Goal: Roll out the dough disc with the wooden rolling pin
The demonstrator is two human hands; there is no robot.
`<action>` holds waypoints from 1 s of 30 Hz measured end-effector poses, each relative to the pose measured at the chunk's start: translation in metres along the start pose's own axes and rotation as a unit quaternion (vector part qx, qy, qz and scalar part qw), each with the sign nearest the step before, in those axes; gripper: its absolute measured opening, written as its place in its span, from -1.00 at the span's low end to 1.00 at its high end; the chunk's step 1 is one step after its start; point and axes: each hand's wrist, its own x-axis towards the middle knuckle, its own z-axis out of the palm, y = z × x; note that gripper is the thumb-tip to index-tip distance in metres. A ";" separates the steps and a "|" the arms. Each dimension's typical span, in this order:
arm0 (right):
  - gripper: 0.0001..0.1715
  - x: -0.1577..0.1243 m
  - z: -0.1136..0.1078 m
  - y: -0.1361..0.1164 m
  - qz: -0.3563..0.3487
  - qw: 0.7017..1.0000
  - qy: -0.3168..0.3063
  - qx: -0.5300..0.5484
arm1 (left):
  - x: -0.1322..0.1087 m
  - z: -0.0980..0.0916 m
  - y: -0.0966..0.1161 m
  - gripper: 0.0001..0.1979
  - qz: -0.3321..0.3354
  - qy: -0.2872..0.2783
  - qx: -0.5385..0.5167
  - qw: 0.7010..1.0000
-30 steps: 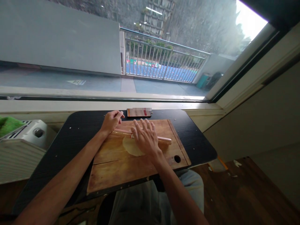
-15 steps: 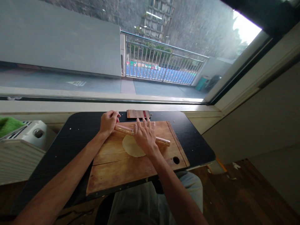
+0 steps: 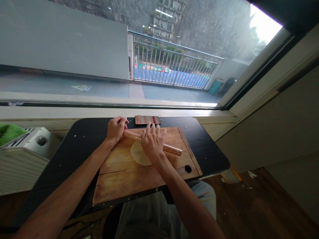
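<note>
A copper-toned rolling pin (image 3: 171,149) lies slantwise on the wooden cutting board (image 3: 119,186). Flat on its middle rests my right hand (image 3: 153,141), open, the fingers stretched out and pointing away from me. Under and beside that hand is a thin, pale round of dough (image 3: 139,154), its right part covered by the hand. My left hand (image 3: 116,128) is closed at the pin's left end, over the board's far left corner. Its fingers are curled in, and what they hold, if anything, is hidden.
A phone (image 3: 147,120) with a lit screen lies at the far edge of the black table (image 3: 206,149), near the window. To the left stands a white appliance (image 3: 37,139) with a green cloth (image 3: 11,133) on it. The board has a round hole near its right corner.
My right hand has slid very slightly left and away from me along the pin. The left hand stays closed at the pin's left end, and the view has shifted a little.
</note>
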 end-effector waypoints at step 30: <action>-0.23 0.031 -0.001 0.018 -0.061 0.998 -0.009 -0.020 | 0.004 0.002 -0.007 -0.69 0.000 0.008 0.002 1.000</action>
